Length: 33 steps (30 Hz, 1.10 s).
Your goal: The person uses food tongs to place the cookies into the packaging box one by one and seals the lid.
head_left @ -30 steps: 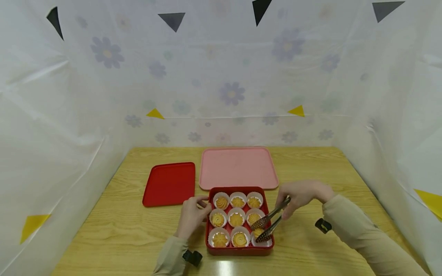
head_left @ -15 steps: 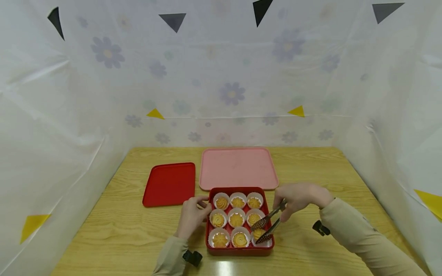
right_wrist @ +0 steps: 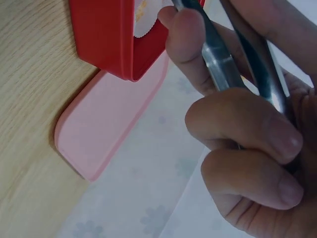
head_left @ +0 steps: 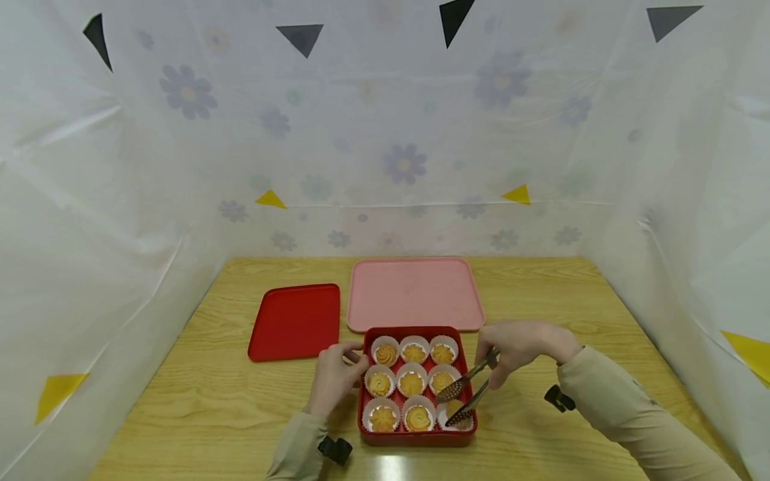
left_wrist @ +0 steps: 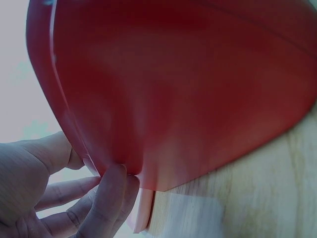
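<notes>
A red box [head_left: 415, 438] holds piped cookies in white paper cups, set in rows. My left hand [head_left: 338, 375] grips the box's left side; in the left wrist view its fingertips [left_wrist: 113, 178] press the outer wall while the thumb lies at the rim. My right hand [head_left: 520, 346] holds metal tongs [head_left: 481, 364] with perforated tips, reaching over the box's right wall. The tips stand apart at the front right paper cup [head_left: 443, 417], around its cookie [head_left: 453, 405], which they partly cover. In the right wrist view, fingers curl around the tongs' handles.
A pink tray [head_left: 415, 294] lies just behind the box. A flat red tray [head_left: 296, 322] lies to the left of the pink one. White sheeting [head_left: 397, 133] with a flower print walls the wooden table [head_left: 198, 401] at the back and sides.
My right hand has shifted slightly left with the tongs. The front right cookie shows less between the tips than before. The left hand and the box stay in place.
</notes>
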### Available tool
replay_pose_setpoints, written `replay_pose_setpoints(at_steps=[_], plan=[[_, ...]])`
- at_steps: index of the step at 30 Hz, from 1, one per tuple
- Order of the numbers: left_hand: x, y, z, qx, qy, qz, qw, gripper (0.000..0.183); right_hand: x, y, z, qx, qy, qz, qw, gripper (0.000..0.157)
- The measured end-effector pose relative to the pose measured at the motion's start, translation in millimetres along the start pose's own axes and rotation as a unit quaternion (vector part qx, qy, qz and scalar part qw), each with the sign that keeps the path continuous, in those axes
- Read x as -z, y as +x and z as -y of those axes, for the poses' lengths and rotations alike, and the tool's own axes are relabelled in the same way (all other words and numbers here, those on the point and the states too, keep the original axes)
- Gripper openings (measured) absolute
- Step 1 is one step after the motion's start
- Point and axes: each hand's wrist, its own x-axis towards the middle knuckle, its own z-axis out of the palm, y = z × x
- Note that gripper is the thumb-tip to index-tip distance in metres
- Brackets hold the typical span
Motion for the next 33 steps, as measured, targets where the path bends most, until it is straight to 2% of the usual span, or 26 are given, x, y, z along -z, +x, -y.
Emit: replay_pose_setpoints(at_steps=[4, 8, 11, 14, 17, 21, 27, 33], plan=[[-0.4, 0.3, 0.7, -0.002, 0.001, 0.0, 1.0, 0.027, -0.3, -0.7, -2.3, 0.003, 0.002, 0.0, 1.0, 0.006], [-0.4, 0.4, 1.1, -0.001, -0.005, 0.004, 1.0, 0.028, 1.5, -3.5, 2.7, -0.018, -0.01, -0.015, 1.0, 0.008], [0.0, 0.1, 0.7, 0.002, -0.009, 0.006, 0.9999, 0.028, 3.1, -6.1, 12.5, -0.028, -0.034, -0.023, 0.999, 0.005], [0.3, 0.4, 1.0, 0.0, -0.006, 0.006, 1.0, 0.028, 2.5, -7.2, 24.8, -0.025, -0.08, -0.03, 0.996, 0.017], [0.1, 0.6, 1.2, 0.0, -0.001, 0.005, 1.0, 0.028, 0.0, -6.3, 35.9, -0.032, -0.127, -0.046, 0.99, 0.021], [-0.3, 0.7, 1.7, 0.003, -0.004, 0.006, 1.0, 0.028, -3.6, -4.1, 45.8, -0.043, -0.169, -0.065, 0.983, 0.011], [0.1, 0.0, 1.5, 0.01, -0.014, 0.012, 0.9998, 0.029, -11.3, -0.6, 53.1, -0.044, -0.243, -0.104, 0.963, 0.018], [0.4, -0.2, 1.1, 0.005, -0.009, 0.01, 0.9999, 0.028, -15.3, 0.3, 55.2, -0.044, -0.277, -0.117, 0.953, 0.021]])
